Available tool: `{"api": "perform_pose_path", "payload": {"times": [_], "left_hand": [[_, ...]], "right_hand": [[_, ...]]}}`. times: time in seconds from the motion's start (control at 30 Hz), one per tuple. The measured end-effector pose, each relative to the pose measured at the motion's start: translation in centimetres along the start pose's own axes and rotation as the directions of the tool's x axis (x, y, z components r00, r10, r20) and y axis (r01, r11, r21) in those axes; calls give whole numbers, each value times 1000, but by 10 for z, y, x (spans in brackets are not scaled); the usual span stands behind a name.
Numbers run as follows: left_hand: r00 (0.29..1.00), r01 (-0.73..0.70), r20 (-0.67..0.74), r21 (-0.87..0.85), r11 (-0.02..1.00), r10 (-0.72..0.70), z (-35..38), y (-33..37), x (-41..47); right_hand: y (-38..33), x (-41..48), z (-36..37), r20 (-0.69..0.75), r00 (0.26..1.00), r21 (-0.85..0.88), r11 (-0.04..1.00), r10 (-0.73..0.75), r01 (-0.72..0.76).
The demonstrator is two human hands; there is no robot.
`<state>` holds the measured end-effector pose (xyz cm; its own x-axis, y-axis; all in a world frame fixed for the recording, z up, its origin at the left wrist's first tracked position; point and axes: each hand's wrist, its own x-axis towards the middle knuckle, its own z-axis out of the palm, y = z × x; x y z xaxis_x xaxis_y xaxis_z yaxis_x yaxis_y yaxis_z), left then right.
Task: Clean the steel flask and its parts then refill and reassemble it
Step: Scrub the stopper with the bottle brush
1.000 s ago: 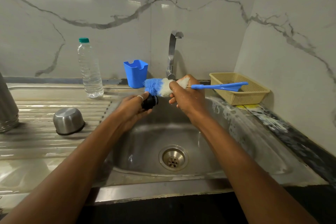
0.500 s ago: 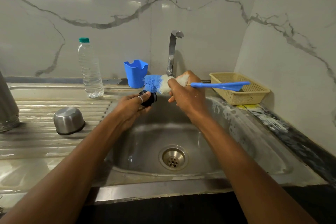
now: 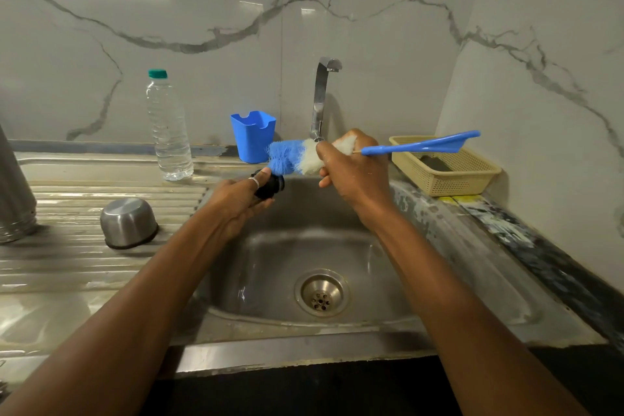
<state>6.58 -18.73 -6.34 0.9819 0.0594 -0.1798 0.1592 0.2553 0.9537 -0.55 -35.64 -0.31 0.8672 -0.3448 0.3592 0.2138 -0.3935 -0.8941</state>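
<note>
**Black stopper meets the brush above the sink**

The left hand (image 3: 241, 201) holds the stopper (image 3: 270, 186), a small black plug, with fingers and thumb curled round it. It is above the back left part of the sink (image 3: 266, 267). A ring (image 3: 255, 182) sits on one finger of this hand.

The right hand (image 3: 353, 174) grips the brush (image 3: 287, 157) in a closed fist, just where the white bristles end and the handle begins. The brush lies nearly level. Its blue handle points to the right, over the basket (image 3: 452, 179), and its blue bristle tip touches the top of the stopper. Both hands are just in front of the tap (image 3: 320, 94). I cannot tell if water runs from it.

The flask (image 3: 15, 199) stands on the draining board (image 3: 67, 267) at the far left, cut by the edge of the view. Near it, on the same board, a steel cup (image 3: 128, 223) lies upside down. Further back a clear bottle (image 3: 169, 132) with a green cap stands upright. A blue holder (image 3: 254, 137) stands just left of the tap.

The basket is beige plastic and sits on the counter to the right of the sink. There is a dark thing inside it, which I cannot identify. The drain (image 3: 320, 294) is in the floor of the sink, below the right arm.
</note>
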Motion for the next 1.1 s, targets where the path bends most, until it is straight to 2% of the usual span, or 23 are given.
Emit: {"api": "perform_pose_path", "payload": {"times": [0.17, 0.37, 0.5, 0.63, 0.8, 0.97, 1.1], "left_hand": [[1000, -9, 28, 41, 999, 8, 8, -3, -5], [1000, 0, -10, 48, 999, 0, 1, -3, 0], [1000, -17, 19, 86, 996, 15, 8, -8, 0], [999, -9, -45, 83, 997, 13, 2, -7, 3], [1000, -6, -13, 177, 984, 9, 10, -12, 2], [998, -8, -57, 136, 991, 16, 5, -9, 6], [999, -9, -44, 178, 984, 17, 14, -12, 1]], "right_hand": [[10, -5, 11, 104, 995, -98, 995, 1, 9], [3, 1, -3, 25, 998, 33, 998, 50, -50], [14, -1, 9, 102, 989, -21, 995, 103, -101], [7, 5, 2, 26, 994, 49, 993, 110, -112], [20, -3, 16, 109, 988, -33, 994, 106, -103], [6, 5, 3, -3, 993, 47, 992, 115, -115], [16, -2, 11, 87, 987, 0, 990, 138, -139]]}}
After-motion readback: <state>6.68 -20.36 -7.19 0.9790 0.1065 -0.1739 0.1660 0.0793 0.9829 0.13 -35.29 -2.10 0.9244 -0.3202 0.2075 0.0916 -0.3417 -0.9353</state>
